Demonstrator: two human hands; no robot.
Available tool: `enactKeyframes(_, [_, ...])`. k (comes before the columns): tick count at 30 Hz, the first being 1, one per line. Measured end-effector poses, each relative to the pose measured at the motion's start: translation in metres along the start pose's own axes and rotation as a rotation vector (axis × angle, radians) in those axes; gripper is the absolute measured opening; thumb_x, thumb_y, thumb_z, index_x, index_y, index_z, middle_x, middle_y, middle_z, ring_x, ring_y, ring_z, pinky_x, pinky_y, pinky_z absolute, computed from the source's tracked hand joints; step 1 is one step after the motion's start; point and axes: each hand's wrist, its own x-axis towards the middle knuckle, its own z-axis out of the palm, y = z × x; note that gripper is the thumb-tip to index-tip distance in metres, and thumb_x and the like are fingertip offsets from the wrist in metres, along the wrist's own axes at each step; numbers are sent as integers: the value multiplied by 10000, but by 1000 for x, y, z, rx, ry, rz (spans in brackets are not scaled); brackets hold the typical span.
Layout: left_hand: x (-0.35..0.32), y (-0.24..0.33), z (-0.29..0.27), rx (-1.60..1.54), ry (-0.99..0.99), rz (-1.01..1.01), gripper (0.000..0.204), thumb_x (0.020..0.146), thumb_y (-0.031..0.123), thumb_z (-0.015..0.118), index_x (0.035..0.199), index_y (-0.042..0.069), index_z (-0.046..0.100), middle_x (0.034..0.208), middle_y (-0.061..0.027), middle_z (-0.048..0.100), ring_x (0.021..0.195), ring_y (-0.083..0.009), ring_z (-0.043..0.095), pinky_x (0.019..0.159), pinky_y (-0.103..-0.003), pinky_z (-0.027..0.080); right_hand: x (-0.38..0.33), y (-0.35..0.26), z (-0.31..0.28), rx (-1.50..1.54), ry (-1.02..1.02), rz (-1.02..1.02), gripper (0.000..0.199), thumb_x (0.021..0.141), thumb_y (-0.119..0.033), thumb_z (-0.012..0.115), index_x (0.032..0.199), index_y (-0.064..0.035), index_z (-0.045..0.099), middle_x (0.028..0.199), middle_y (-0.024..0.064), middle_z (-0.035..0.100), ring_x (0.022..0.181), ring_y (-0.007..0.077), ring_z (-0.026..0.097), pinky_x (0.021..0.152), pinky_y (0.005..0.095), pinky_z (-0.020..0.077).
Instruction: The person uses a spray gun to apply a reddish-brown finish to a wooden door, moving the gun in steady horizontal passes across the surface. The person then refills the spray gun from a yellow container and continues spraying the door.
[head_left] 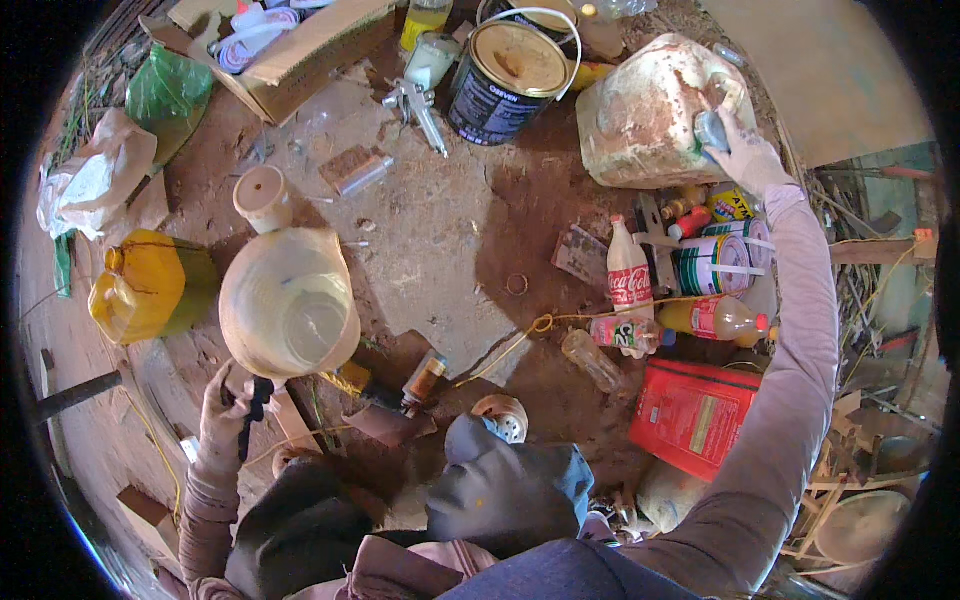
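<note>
A whitish plastic pitcher (237, 300) tilts toward me at the left, with some clear liquid in its bottom. My left hand (225, 410) is closed at its near side, gripping it; a black strip or handle (256, 412) shows beside the fingers. At the far right lies a large dirty white jerrycan (640, 120) smeared with brown. My right hand (752, 158) reaches out to it, fingers closed around a blue-grey cap (711, 133) at the can's right end. Whether the cap is loose or seated cannot be seen.
A yellow jerrycan (165, 285) and a small white tub (263, 198) stand by the pitcher. Far off are a black paint bucket (490, 108), a spray gun (418, 112) and a cardboard box (320, 50). Bottles (628, 265), paint cans (712, 264) and a red container (693, 415) crowd the right.
</note>
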Motion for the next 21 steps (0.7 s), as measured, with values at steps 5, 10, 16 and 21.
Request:
enactKeyframes(5, [3, 2, 10, -20, 49, 8, 563, 930, 164, 650, 1393, -36, 401, 1075, -46, 630, 912, -111, 598, 791, -261, 481, 22, 11, 2, -236, 21, -164, 806, 889, -595, 544, 1518, -190, 244, 1395, 248, 476, 1183, 431, 544, 959, 470, 467])
enactKeyframes(10, [10, -3, 13, -10, 46, -42, 537, 935, 127, 636, 1395, -21, 402, 1086, -66, 619, 922, -115, 597, 780, -261, 491, 31, 10, 30, -433, 188, -284, 611, 956, -455, 499, 1496, -237, 317, 1521, 217, 317, 1081, 414, 613, 814, 537, 526])
enactKeyframes(16, [5, -4, 19, 25, 90, -60, 528, 943, 116, 630, 1396, -15, 393, 990, -50, 589, 859, -137, 612, 727, -259, 503, 47, -56, 28, 8, 208, 460, 672, 971, -515, 444, 1489, -114, 295, 1011, 216, 700, 930, 392, 682, 771, 465, 548])
enactKeyframes(21, [5, -1, 25, -37, 76, -55, 530, 943, 125, 635, 1397, -9, 397, 948, -45, 575, 791, -121, 589, 693, -249, 493, 35, 21, 37, -170, 339, -222, 632, 968, -518, 453, 1486, -189, 302, 1072, 198, 690, 955, 408, 669, 831, 468, 533])
